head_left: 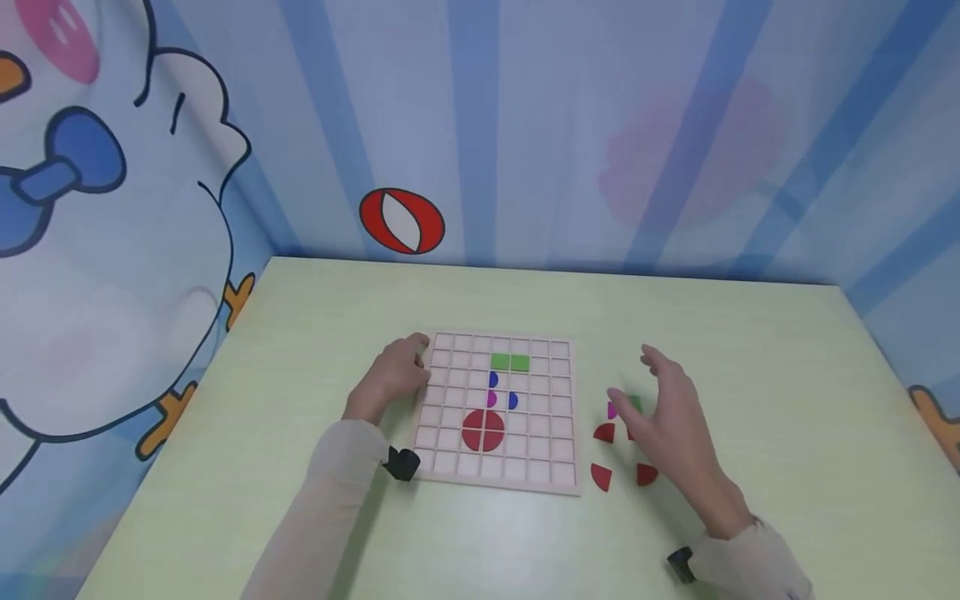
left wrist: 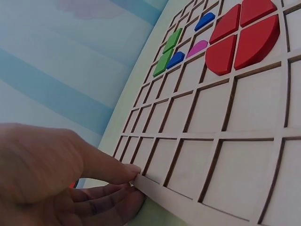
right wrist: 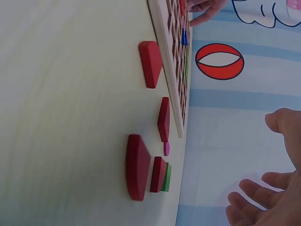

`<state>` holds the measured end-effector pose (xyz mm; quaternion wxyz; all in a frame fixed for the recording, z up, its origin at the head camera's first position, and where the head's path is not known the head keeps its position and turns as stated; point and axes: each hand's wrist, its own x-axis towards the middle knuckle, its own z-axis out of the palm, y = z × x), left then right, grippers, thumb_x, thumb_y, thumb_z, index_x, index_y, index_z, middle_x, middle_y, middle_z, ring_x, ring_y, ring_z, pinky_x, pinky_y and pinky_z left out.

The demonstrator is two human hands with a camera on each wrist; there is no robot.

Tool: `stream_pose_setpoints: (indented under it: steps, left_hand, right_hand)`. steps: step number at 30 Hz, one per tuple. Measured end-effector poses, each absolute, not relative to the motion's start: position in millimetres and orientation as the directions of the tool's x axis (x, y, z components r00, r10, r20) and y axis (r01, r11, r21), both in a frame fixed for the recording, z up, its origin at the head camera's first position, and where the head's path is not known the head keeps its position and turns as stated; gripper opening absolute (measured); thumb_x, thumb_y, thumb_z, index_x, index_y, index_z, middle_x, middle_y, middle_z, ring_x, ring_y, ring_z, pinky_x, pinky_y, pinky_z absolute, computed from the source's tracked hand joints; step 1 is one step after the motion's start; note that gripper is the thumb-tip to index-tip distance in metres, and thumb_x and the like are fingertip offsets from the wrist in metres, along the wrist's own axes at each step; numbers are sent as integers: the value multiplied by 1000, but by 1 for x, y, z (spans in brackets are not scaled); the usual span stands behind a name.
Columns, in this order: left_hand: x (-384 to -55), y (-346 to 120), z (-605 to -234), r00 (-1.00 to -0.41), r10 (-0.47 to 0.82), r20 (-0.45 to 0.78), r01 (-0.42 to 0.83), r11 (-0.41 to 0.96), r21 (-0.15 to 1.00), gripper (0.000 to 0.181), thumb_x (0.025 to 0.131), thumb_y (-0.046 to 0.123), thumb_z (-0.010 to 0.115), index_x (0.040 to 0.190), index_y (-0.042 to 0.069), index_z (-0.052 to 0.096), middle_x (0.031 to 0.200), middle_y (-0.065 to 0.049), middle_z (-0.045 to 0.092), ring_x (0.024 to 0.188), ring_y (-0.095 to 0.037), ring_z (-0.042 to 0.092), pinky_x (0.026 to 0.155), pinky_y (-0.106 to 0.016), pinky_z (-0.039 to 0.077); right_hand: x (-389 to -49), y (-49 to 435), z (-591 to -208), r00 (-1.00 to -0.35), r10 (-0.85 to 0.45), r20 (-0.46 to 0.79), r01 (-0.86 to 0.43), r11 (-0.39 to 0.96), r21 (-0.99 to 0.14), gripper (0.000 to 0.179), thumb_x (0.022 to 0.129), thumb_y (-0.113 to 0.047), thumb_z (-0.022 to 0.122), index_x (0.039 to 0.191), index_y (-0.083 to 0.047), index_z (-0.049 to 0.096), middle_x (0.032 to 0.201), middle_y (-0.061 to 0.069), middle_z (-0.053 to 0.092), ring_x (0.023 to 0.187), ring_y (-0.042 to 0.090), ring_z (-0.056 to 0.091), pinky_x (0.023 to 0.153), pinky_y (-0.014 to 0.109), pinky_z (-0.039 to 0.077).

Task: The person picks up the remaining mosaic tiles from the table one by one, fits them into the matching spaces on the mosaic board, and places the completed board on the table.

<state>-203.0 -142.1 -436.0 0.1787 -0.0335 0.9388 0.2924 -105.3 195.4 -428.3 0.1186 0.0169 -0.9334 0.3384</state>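
A pale wooden grid board lies flat on the table. My left hand holds its left edge, with the thumb against the rim. Set in the cells are two green squares, two blue half-discs, a magenta half-disc and red quarter-discs forming a full circle. My right hand hovers right of the board, fingers spread, holding nothing. Below it lie several loose red quarter-discs, a magenta piece and a green piece, partly hidden in the head view.
The pale green table meets a blue striped wall at its back edge. A cartoon figure is printed on the left wall. Dark wrist cameras sit at both cuffs.
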Motion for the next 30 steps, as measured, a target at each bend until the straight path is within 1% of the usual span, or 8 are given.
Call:
stream_pose_setpoints:
  steps: [4,9,11,17,30]
  left_hand:
    - [-204,-143,-438,-933,39,-358,-172,824,540,55,90,10,56,142,12,40,108,-11,58,90,-24,54,74,-33,44]
    - [-202,-145,-438,-944,47,-328,-149,823,549,55,90,9,57,142,10,40,102,-10,59,80,-20,55,65,-29,42]
    - [-201,-145,-437,-945,47,-323,-147,823,549,55,90,9,56,142,10,40,101,-10,59,78,-20,55,64,-28,42]
    - [-201,-144,-434,-941,39,-336,-161,821,547,55,90,9,56,143,11,40,103,-10,58,81,-20,54,65,-28,42]
    - [-204,-142,-435,-930,38,-366,-177,826,536,56,90,8,57,142,11,39,100,-10,58,80,-21,53,66,-30,40]
  right_hand:
    - [-100,201,-430,-974,42,223,-109,773,-625,74,88,-32,66,148,-7,30,140,18,45,124,38,43,94,59,40]
    - [-95,204,-431,-975,39,217,-104,785,-610,74,87,-30,67,147,-6,31,138,19,46,122,38,44,93,58,41]
    - [-94,205,-433,-976,38,214,-102,790,-605,75,86,-29,68,147,-6,32,138,19,46,121,38,44,92,58,42]
    - [-90,205,-437,-980,27,199,-99,797,-595,76,85,-29,70,147,-6,32,138,19,45,122,37,44,93,58,42]
    - [-86,204,-446,-976,-62,211,-172,813,-556,76,80,-24,75,142,-2,38,135,18,48,119,37,47,94,56,42]
